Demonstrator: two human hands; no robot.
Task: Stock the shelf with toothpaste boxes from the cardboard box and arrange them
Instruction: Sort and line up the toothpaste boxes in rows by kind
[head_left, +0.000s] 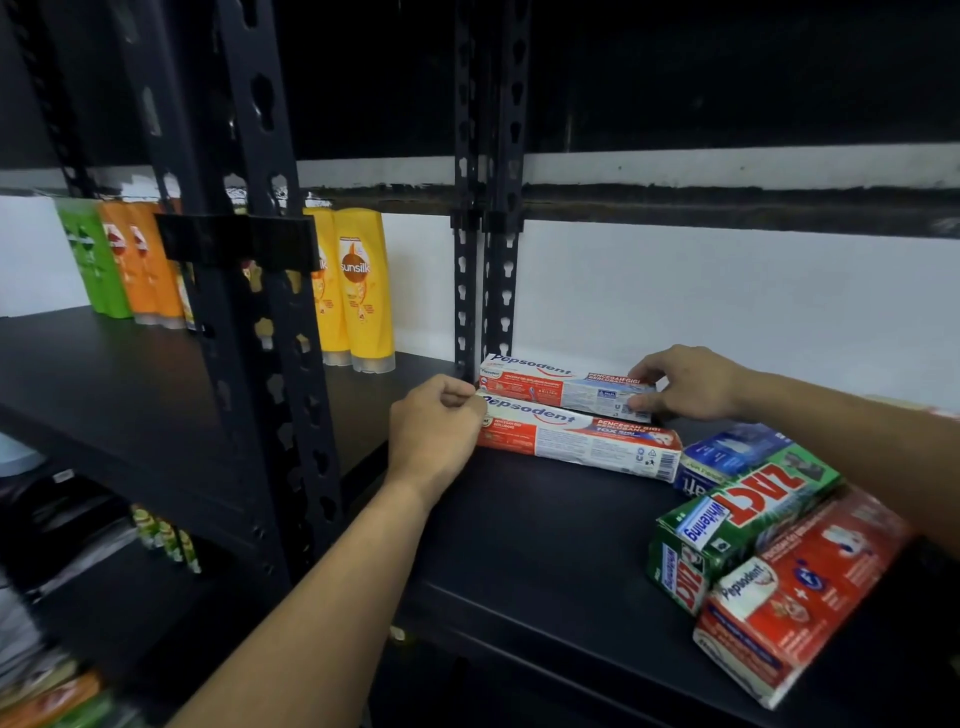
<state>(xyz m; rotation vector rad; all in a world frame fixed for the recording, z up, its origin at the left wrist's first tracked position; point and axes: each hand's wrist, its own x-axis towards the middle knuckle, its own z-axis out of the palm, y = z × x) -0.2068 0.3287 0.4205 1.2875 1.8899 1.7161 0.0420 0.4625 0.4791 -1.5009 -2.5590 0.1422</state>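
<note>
While left grip (436, 426) pinches front box (582, 441), right grip (691, 384) rear box (566, 387), ZACT box (743, 509) lies rightward.

A plain white wall (753, 312) was seen at two o'clock, crossed at twelve by black slotted metal uprights (464, 312); the upper region was dimly lit.

Black shelf (545, 545) holds 2 long Pepsodent boxes (576, 441), a blue box (727, 452), green box (737, 519), red box (795, 592).
</note>
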